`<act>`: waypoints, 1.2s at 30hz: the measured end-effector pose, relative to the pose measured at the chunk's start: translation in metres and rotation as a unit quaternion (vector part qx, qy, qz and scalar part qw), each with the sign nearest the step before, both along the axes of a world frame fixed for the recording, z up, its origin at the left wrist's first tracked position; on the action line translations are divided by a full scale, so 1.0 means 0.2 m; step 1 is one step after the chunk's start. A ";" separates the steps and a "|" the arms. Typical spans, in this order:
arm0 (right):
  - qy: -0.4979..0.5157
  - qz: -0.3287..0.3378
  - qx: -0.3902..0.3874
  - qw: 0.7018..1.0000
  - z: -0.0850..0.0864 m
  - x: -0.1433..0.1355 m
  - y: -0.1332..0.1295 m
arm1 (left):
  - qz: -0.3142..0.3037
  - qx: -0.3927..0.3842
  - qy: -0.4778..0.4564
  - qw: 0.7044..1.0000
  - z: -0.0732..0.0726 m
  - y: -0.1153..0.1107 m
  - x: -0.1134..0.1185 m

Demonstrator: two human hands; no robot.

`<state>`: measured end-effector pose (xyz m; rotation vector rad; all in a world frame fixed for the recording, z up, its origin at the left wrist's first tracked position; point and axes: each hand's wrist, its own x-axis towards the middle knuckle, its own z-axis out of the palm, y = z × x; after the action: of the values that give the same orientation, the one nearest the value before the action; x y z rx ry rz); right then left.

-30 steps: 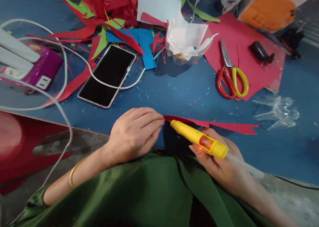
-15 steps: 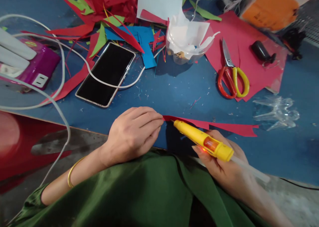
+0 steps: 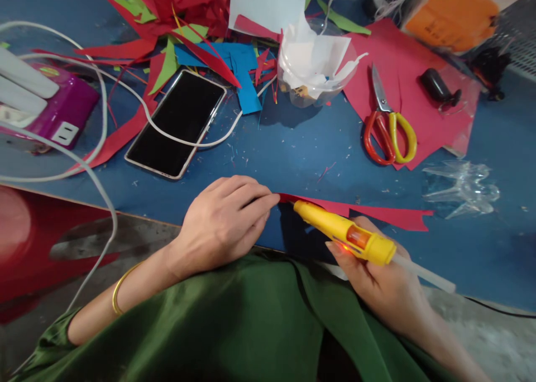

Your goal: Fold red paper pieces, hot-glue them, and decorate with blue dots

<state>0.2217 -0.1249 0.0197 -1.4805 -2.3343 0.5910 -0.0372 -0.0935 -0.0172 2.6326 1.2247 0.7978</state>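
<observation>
Left hand: the bare left hand (image 3: 226, 220), fingers together, pinches the left end of one long, narrow red paper strip (image 3: 389, 217).
Right hand: the bare right hand (image 3: 381, 276) is closed around one tube-shaped yellow plastic glue gun (image 3: 324, 223); its tip is right by the strip near the left fingertips.
Glue stick: one translucent whitish rod (image 3: 427, 275) juts from the gun's rear.
Red strip: at the near side of the smooth blue tabletop (image 3: 285, 153), reaching right to a notched end.
Container: one clear, rounded plastic cup (image 3: 312, 96), far centre, holding crumpled white paper (image 3: 314, 52) and small brownish bits.
Far right: one pair of metal scissors (image 3: 385, 108), one loop red, one yellow, on flat red paper (image 3: 419, 119).
Right: one glossy clear plastic piece (image 3: 467, 189) with pointed prongs.
Left: one flat black-screened phone (image 3: 176, 125), crossed by a smooth white cable (image 3: 196, 145).
</observation>
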 end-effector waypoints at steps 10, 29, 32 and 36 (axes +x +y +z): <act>0.005 -0.013 -0.005 1.000 -0.03 0.02 0.01 | -0.002 -0.036 -0.041 0.998 0.00 0.01 -0.01; -0.023 0.021 0.047 0.998 0.02 -0.01 0.04 | -0.010 -0.106 -0.013 0.994 0.02 0.04 0.00; -0.022 0.030 0.050 0.998 0.02 -0.02 0.05 | -0.009 -0.107 -0.009 0.994 0.01 0.04 0.00; -0.019 0.035 0.045 0.998 0.02 -0.04 0.06 | -0.009 -0.103 -0.003 0.995 0.01 0.04 0.00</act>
<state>0.2133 -0.1130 0.0238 -1.3861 -2.4177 0.4718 -0.0367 -0.0857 -0.0152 2.4714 1.2087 0.6387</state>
